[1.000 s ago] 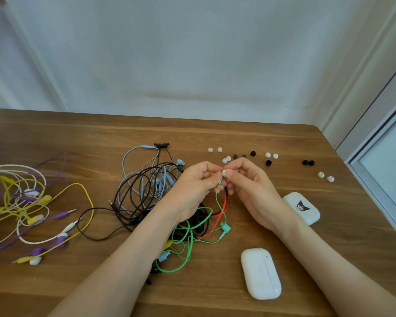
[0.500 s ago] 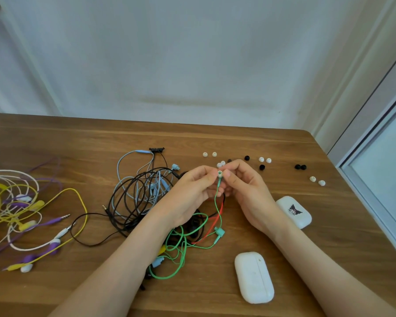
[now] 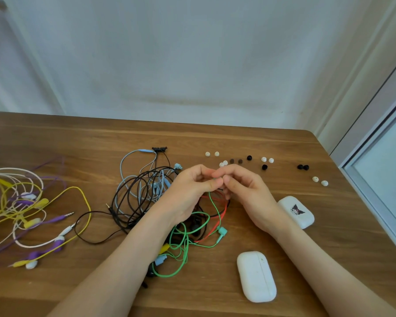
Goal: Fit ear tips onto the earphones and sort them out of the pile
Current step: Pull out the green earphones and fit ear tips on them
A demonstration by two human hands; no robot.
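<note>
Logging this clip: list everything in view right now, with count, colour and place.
green earphone: one, green, earbud end pinched between both hands, cable trailing into pile
cable pile: one tangle, black, light blue, red, green, table centre
sorted earphones: one bunch, yellow, purple, white, table left
ear tips: about fourteen, white, black, brownish, loose beyond the hands
plain earbud case: one, white, near right
sticker earbud case: one, white, cartoon sticker, beside right wrist
table: one, brown wood, under everything
left hand: one, pinching the earbud end
right hand: one, pinching the earbud end
</note>
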